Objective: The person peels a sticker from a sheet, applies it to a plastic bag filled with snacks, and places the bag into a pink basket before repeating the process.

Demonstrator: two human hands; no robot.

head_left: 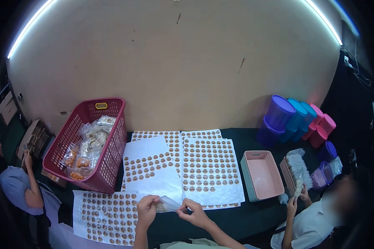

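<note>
While sticker sheets (210,170) lie just beyond, the left hand (147,208) and right hand (194,212) pinch a small clear packet (168,204) between them, its length running hand to hand.

Can't make out the print on the round stickers (210,166), way too tiny. Packet contents in the red basket (112,141) mostly buried behind its mesh wall. Small clear bag (169,204) half covered by both hands (147,209) (194,212). Forearms chopped off by bottom edge.
</note>
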